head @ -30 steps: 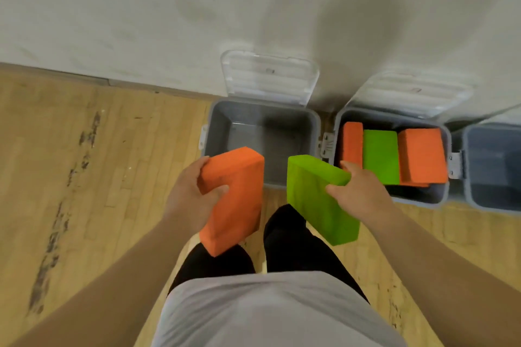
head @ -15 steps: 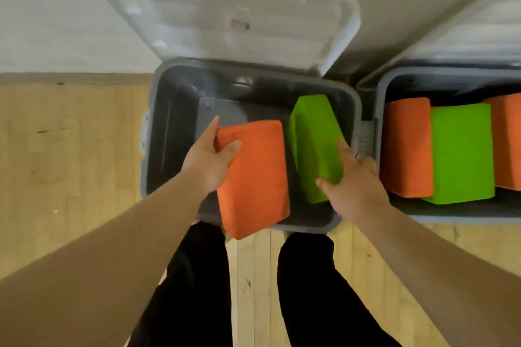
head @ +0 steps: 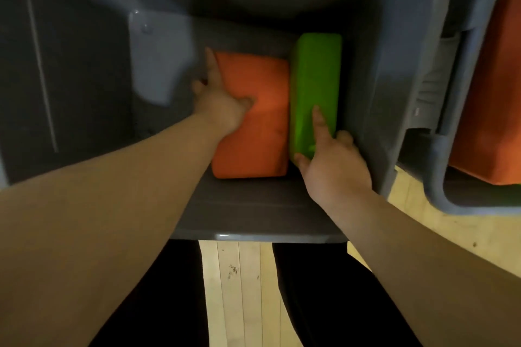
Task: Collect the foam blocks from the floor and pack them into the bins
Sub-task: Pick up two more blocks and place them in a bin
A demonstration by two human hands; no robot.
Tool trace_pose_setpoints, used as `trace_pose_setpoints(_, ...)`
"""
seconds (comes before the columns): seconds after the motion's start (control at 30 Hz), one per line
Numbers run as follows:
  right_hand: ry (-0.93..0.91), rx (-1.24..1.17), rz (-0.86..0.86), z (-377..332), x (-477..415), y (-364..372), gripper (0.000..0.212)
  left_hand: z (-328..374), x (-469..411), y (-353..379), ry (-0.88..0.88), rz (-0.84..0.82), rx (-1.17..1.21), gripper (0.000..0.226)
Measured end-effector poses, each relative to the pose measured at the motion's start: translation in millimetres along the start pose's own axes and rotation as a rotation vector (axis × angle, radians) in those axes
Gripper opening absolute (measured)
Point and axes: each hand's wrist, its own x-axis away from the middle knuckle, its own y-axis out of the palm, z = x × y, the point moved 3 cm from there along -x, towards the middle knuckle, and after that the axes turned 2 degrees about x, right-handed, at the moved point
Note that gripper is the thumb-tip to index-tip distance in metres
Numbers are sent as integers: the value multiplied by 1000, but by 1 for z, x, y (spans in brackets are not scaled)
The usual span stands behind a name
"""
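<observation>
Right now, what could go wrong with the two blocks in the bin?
The green block stands on edge between the orange block and the bin wall; it might tip when the right hand lets go. Fingers of the left hand lie beside the orange block and could get pinched if it slides.

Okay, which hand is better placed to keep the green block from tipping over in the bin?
Right. The right hand holds the green block, thumb on one side and fingers on the other, while it stands on edge. The left hand grips the orange block beside it.
</observation>
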Motion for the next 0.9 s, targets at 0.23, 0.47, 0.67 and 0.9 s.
trace_pose_setpoints(0.23,-28,85,30,-3,-3,0,90,-3,-15,5,62,-101,-68,123)
trace_pose_setpoints(0.47,-84,43,-4,-8,37,-20,92,-24,79,1,40,-158,-295,110)
trace_pose_setpoints(0.67,-153,26,-122,-21,108,-45,86,-54,185,-61,-22,-311,-728,81)
trace_pose_setpoints(0.9,-200,81,-164,-31,138,-52,85,-57,228,-67,-53,-432,-530,83)
